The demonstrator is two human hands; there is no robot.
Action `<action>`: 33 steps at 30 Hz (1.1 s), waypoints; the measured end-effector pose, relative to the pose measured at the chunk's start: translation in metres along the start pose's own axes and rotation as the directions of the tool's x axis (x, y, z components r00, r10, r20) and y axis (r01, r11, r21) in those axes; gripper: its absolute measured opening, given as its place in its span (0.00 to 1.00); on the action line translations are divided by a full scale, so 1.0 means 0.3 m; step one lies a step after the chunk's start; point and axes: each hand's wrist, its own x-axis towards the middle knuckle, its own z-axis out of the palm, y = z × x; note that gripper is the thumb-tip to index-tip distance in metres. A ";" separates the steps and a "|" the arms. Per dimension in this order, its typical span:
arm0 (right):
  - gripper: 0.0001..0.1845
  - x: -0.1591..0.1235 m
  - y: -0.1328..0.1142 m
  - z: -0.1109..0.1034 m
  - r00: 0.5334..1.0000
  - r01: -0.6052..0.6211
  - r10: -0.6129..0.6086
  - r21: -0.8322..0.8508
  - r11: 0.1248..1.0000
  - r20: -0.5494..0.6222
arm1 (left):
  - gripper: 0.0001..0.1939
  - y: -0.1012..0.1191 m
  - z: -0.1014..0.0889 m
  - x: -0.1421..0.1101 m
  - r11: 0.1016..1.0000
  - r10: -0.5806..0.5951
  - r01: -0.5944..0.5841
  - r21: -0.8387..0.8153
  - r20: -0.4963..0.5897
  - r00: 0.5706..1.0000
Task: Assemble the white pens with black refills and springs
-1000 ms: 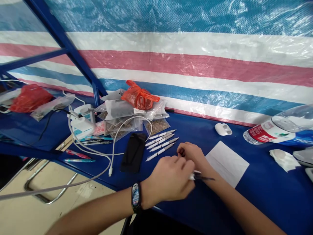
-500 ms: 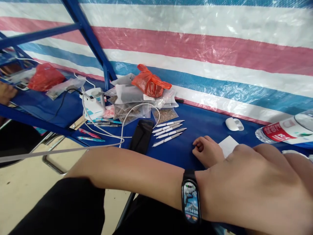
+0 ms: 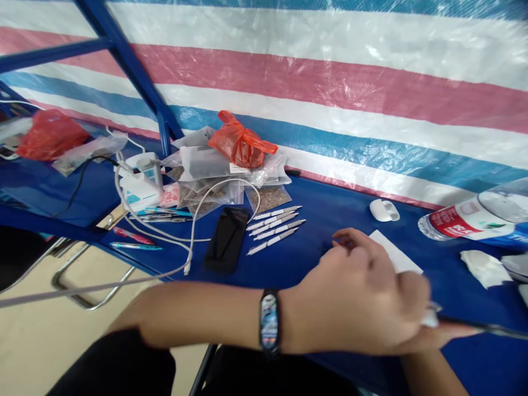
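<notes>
My left hand [image 3: 358, 308], with a black smart band [image 3: 269, 324] on its wrist, reaches across from the left and lies in front of my right hand. It is closed around a slim, dark, stick-like thing [image 3: 489, 328] with a white part near the fingers; motion blur hides its kind. Behind it, the curled fingers of my right hand [image 3: 357, 239] show above the blue table, beside a white sheet of paper [image 3: 396, 252]. No object shows in the right hand's fingers, though the left hand covers much of it. Several white pens [image 3: 274, 228] lie just left of the hands.
A black phone [image 3: 226, 239] and white cable [image 3: 185, 242] lie left of the pens. Behind are plastic bags [image 3: 210, 165] and a red bag [image 3: 243, 143]. A white earphone case [image 3: 383, 210], a lying bottle [image 3: 466, 220] and crumpled white tissue [image 3: 484, 268] are to the right.
My left hand has drawn back leftward from the lower right, and the slim dark thing now shows in it. It covers more of my right hand. The view has shifted slightly right.
</notes>
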 end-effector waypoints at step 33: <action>0.12 -0.032 -0.052 -0.133 0.963 -0.241 0.211 0.893 0.380 0.170 | 0.27 -0.098 0.040 -0.182 0.358 -0.403 0.723 -0.591 0.601 0.690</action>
